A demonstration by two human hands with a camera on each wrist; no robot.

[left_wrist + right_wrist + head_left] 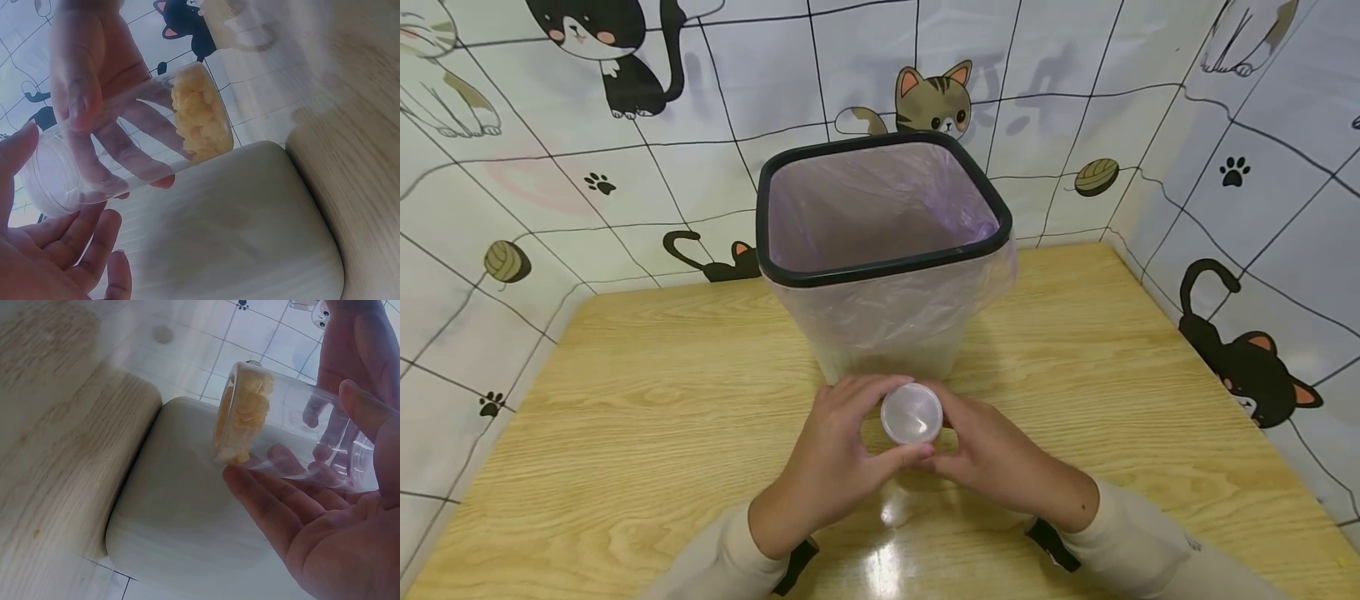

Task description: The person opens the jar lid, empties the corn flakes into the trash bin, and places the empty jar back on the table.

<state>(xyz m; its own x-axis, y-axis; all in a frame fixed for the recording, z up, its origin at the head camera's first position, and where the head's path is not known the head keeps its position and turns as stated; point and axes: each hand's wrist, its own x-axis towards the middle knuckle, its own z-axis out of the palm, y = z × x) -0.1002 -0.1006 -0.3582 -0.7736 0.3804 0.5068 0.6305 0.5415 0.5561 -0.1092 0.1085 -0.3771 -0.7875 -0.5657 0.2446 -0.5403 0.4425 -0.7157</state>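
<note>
A clear plastic jar [147, 134] with a round translucent lid [912, 414] is held upright between both hands, close in front of the trash can. Pale yellow, lumpy pieces [201, 115] lie at its bottom; their kind is unclear. My left hand [842, 442] curves around the lid end, thumb on the near side and fingers on the far side. From the other side, my right hand [992, 450] grips the jar, its fingers spread along the clear wall in the left wrist view. Both thumbs come close together at the near edge of the lid.
The trash can [880, 333], with a black rim [887, 271] and a thin purplish liner [955, 200], stands just beyond the hands on the wooden table [647, 433]. Cat-printed walls [722, 100] enclose the back and both sides.
</note>
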